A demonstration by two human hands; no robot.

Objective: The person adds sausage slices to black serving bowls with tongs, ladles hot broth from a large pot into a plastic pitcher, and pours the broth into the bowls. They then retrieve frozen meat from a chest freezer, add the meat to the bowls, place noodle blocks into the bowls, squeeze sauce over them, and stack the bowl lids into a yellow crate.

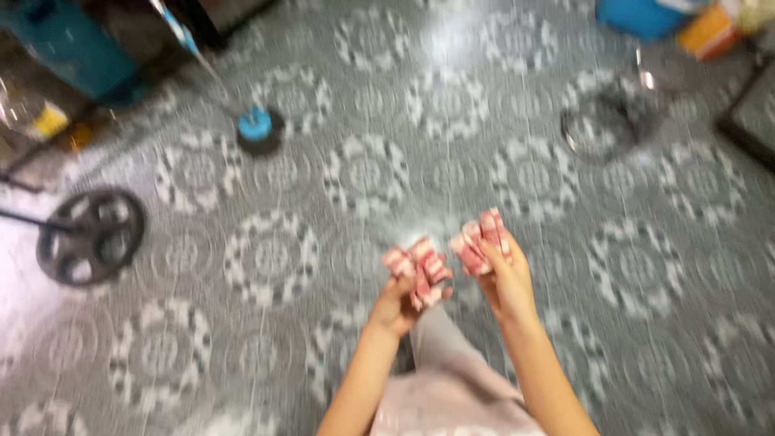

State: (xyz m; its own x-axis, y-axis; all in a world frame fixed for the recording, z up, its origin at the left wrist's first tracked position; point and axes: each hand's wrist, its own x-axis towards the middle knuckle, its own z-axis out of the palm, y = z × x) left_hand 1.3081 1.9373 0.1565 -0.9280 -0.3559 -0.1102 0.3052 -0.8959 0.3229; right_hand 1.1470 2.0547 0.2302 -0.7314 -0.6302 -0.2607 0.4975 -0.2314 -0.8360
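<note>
The head view looks straight down at a grey tiled floor (500, 105) patterned with pale rings, and the whole picture is blurred by motion.

Near the bottom centre, both bare forearms reach up into the frame. The left hand (397, 305) is closed around a bunch of red-and-white striped pieces (420, 270); they look like rolled slices of meat, though the blur keeps me from telling for sure. The bunch sticks out above and to the right of the fist, with one strip hanging down along the palm side. The right hand (507, 282) is likewise pinched shut on a second striped bunch (480, 241), which stands up out of the fingertips, above and slightly left of the hand. The two bunches sit near each other with a narrow gap of floor between them; they do not touch. Below the hands, a pale pink garment (452, 387) fills the space between the arms.

Farther off on the left, a dark spoked wheel (90, 236) lies flat on the floor, and beyond it a round blue-topped base (258, 129) holds a thin pole slanting up left. At the far left stands a teal container (69, 48). On the far right, a dark wire object (609, 121) rests on the tiles, with a blue tub (642, 16) and an orange package (710, 31) at the top edge.
</note>
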